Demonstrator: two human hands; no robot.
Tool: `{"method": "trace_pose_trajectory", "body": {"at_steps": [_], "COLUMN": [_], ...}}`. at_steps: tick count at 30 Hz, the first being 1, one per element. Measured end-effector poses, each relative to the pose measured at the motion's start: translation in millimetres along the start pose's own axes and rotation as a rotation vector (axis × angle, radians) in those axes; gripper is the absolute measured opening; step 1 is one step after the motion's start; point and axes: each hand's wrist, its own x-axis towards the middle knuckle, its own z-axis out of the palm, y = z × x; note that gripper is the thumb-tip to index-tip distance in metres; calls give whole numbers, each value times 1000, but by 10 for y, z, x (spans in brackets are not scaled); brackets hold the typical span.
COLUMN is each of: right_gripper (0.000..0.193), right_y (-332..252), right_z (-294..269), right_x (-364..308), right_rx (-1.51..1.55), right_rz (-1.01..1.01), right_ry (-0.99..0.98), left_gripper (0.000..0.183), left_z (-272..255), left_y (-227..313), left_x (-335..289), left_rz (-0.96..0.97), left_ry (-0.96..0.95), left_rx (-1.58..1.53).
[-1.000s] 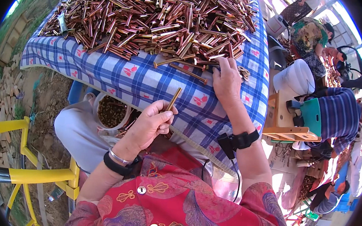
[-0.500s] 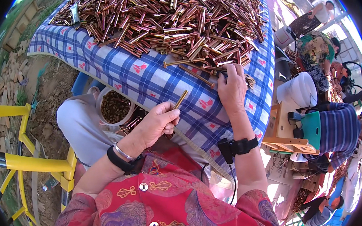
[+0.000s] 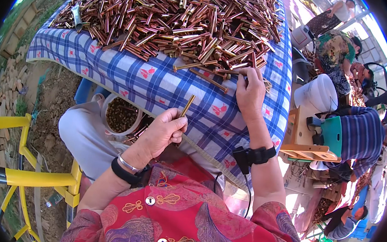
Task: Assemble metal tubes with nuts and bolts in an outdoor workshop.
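My left hand [image 3: 161,131] pinches a slim brass-coloured metal tube [image 3: 187,105] between thumb and fingers, tilted upward in front of the table's near edge. At the near right side of a large heap of coppery metal tubes [image 3: 174,21], my right hand [image 3: 251,94] rests with curled fingers. Its thumb and forefinger come together at the heap's edge, and what lies between them is hidden. Just left of those fingertips, a long bolt [image 3: 211,82] lies on the cloth, with another bolt [image 3: 186,67] beyond it. Small flat washers [image 3: 267,85] sit beside the right hand.
A blue checked tablecloth [image 3: 115,76] covers the table. Below its near edge stands a white bucket [image 3: 104,112] of small brassy parts. Yellow metal bars [image 3: 39,178] stand at the left. Right of the table are a wooden stool [image 3: 309,152], a white bucket [image 3: 316,94] and several other people.
My left hand has shifted slightly left and down with its tube. My right hand has edged slightly right, still at the heap's edge.
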Motion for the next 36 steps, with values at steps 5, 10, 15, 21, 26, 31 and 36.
{"method": "trace_pose_trajectory", "body": {"at_steps": [5,10,15,21,26,31,36], "right_gripper": [7,10,13,17,17,15,15], "right_y": [0,-54,-41,-32,-22,-44,-48], "right_z": [0,13,22,29,41,26,32], "right_x": [-27,-23,-13,-17,-17,-4,17], "right_rx": [-46,-112,-170,-228,-203,-183,-120], "right_rz": [-64,-52,-87,-90,-135,-130,-31], "right_ry": [-70,-117,-148,-148,-112,-130,-157], "left_gripper": [6,11,9,10,9,8,8], "left_z": [-17,-7,-9,-7,10,7,-3], "left_y": [-11,-22,-41,-59,-75,-75,-87], "left_x": [-5,-2,15,40,37,44,39], "left_rz": [8,28,7,6,26,35,70], "left_ry": [-1,11,-16,-28,-29,-52,-25], "left_rx": [-15,-5,-7,38,42,18,11]}}
